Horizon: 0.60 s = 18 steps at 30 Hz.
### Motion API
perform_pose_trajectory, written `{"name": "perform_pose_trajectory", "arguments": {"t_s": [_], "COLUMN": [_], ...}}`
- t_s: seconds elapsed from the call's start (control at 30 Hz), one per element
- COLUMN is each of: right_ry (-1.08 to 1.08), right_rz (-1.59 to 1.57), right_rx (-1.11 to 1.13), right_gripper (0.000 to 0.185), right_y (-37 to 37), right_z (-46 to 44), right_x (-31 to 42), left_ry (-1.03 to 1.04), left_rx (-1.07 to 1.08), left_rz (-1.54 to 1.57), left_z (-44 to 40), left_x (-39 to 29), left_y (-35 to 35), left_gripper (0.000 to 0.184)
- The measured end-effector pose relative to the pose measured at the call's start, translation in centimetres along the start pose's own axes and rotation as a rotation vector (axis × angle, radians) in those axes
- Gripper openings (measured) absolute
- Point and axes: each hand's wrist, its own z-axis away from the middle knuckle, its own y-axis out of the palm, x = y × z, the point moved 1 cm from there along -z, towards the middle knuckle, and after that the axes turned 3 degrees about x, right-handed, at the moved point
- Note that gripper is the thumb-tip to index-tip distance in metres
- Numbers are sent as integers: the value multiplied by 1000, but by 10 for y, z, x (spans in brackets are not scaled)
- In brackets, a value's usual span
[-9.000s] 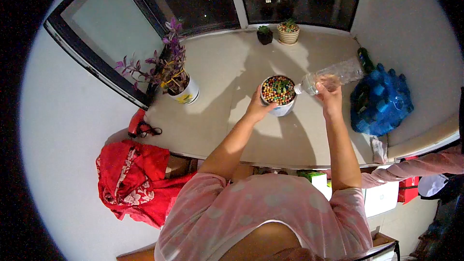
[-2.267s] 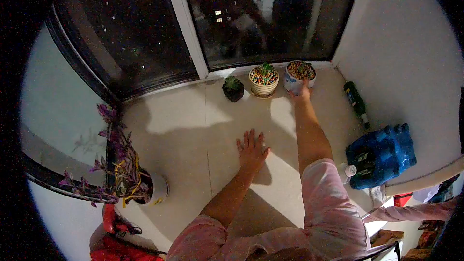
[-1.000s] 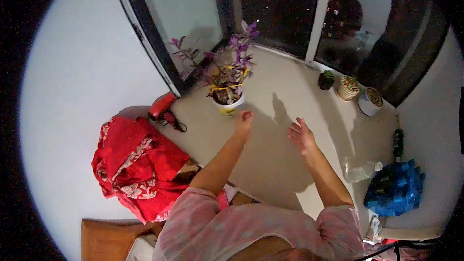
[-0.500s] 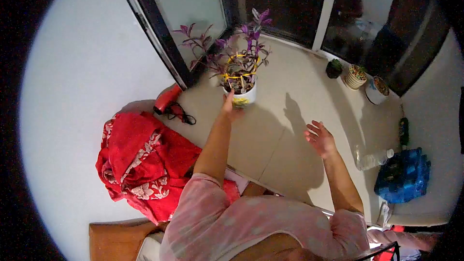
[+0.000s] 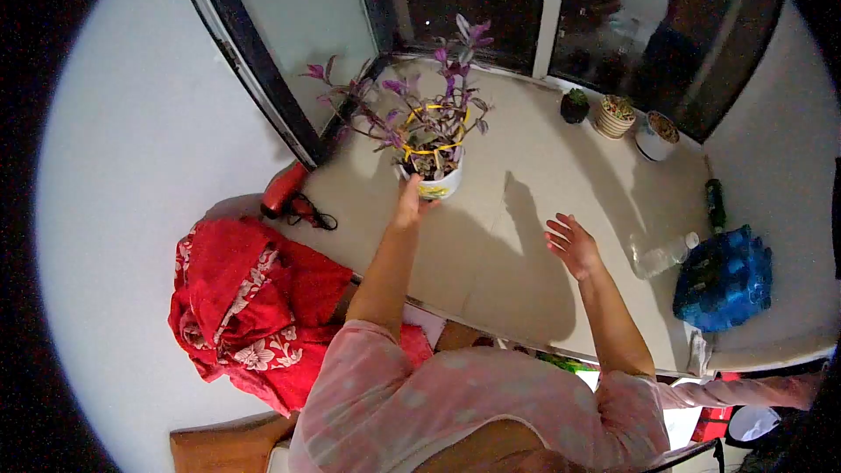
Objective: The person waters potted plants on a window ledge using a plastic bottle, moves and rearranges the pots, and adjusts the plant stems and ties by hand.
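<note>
My left hand (image 5: 410, 203) is closed on the near side of a white flowerpot (image 5: 444, 185), thumb at the rim and fingers underneath. Purple-leaved stems (image 5: 452, 79) rise from the pot, and a yellow ring support (image 5: 435, 151) runs around them. The pot appears held above the pale ledge, tilted slightly. To its right, my right hand (image 5: 574, 247) is in the air, fingers spread and holding nothing. Its shadow falls on the ledge nearby.
Small pots (image 5: 615, 117) line the window side of the ledge. A clear plastic bottle (image 5: 666, 256) lies beside a blue bag (image 5: 725, 280) at right. At left are a red hair dryer (image 5: 285, 191) with its black cord and a red floral cloth (image 5: 254, 298). A dark-framed window panel (image 5: 254, 61) stands open.
The view has turned a little right, so the ledge and its items sit farther left in it. The potted plant, still in my left hand, has shifted right relative to the ledge.
</note>
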Motion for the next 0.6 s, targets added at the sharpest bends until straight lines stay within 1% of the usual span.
{"name": "perform_pose_trajectory", "arguments": {"t_s": [0.1, 0.13, 0.23, 0.37, 0.4, 0.5, 0.53, 0.6], "right_ry": [-12, -15, -43, -81, -85, -97, -100, -117], "right_rz": [-41, -53, -68, -82, -81, -99, -110, -118], "right_rx": [5, 6, 0, -26, -51, -114, -132, -144], "right_gripper": [53, 52, 49, 44, 43, 40, 40, 39], "right_y": [-16, -21, -39, -69, -73, -95, -103, -124], "right_z": [6, 9, 27, 60, 70, 99, 107, 123], "right_x": [-2, -2, 3, 14, 18, 26, 27, 26], "left_ry": [-102, -150, -158, -284, -249, -268, -300, -287], "left_rx": [-32, -15, 121, 71, 94, 116, 130, 125], "left_rz": [-40, 31, 34, -56, -25, -28, -3, 7], "left_z": [43, 46, 59, 69, 80, 109, 107, 116], "left_x": [5, 17, 47, 89, 93, 97, 109, 125], "left_y": [51, 62, 99, 159, 174, 232, 240, 264], "left_gripper": [55, 55, 55, 54, 55, 55, 56, 56]}}
